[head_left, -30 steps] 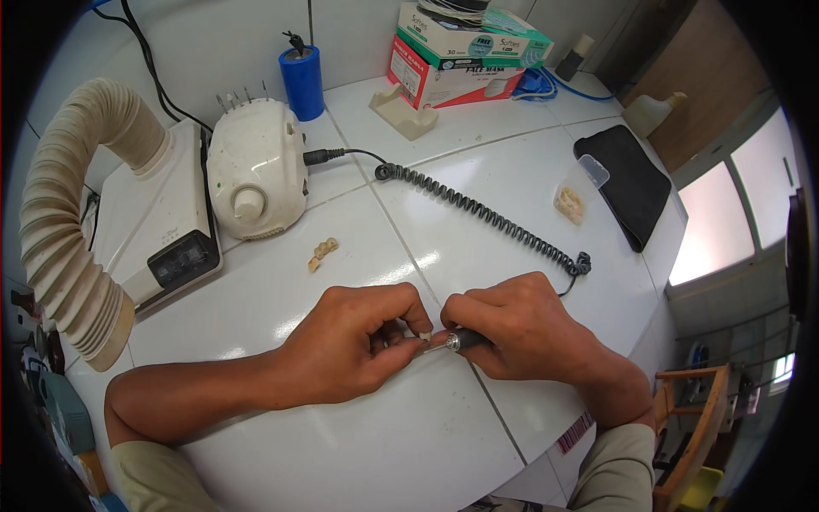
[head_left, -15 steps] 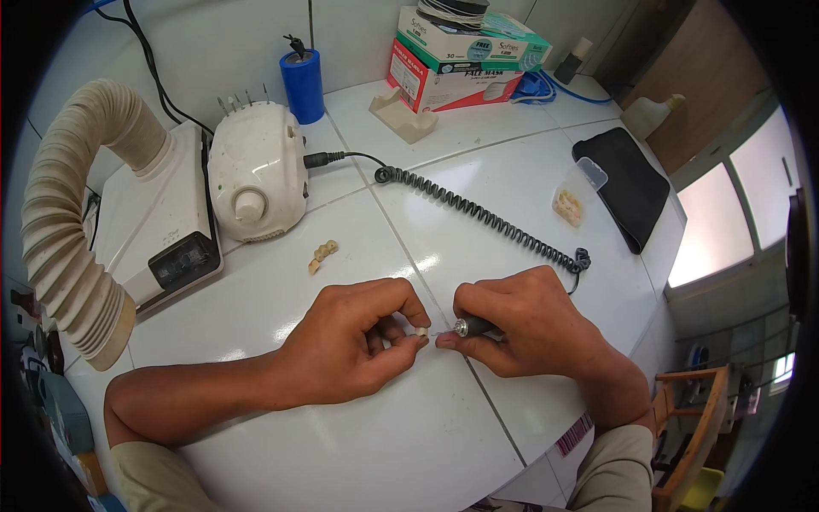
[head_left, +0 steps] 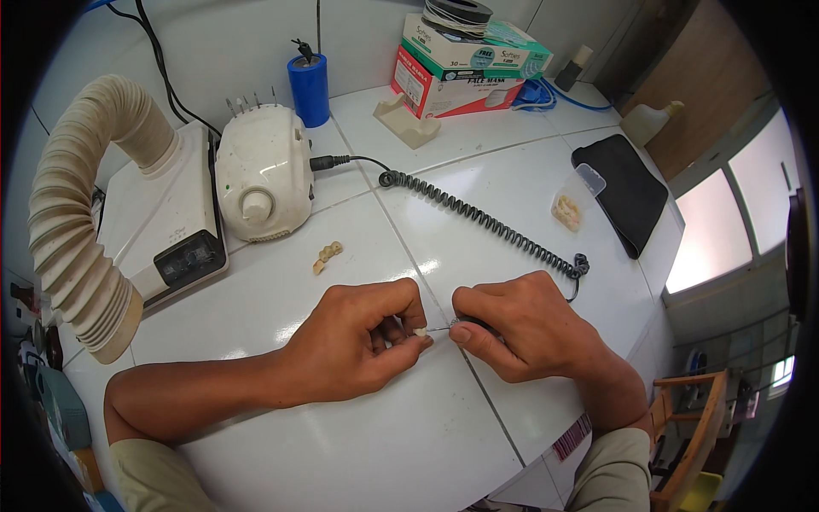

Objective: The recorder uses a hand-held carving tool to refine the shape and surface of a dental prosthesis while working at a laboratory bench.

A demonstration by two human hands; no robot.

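Between thumb and fingertips of my left hand (head_left: 354,337) is a small cream-coloured dental crown (head_left: 420,331), mostly covered by the fingers. My right hand (head_left: 533,328) wraps around a dark rotary handpiece (head_left: 479,323), its thumb lying over the front end. A thin bur (head_left: 438,329) points left from the handpiece to the crown; whether it touches is too small to tell. The coiled black cord (head_left: 486,220) runs from beside my right hand back to a white control unit (head_left: 263,175) with a knob. Past my left hand lies a joined row of tooth-coloured crowns (head_left: 327,255).
At the left stands a white suction box (head_left: 162,213) with a ribbed hose (head_left: 64,222) arching forward. A blue cylinder (head_left: 308,92), stacked boxes (head_left: 465,94) and a cream holder (head_left: 407,122) line the back. A clear container (head_left: 566,212) and black pouch (head_left: 627,188) lie right.
My right thumb has shifted up over the handpiece's metal front, which showed before. The bur is now plainer against the crown. The whole view has shifted slightly.
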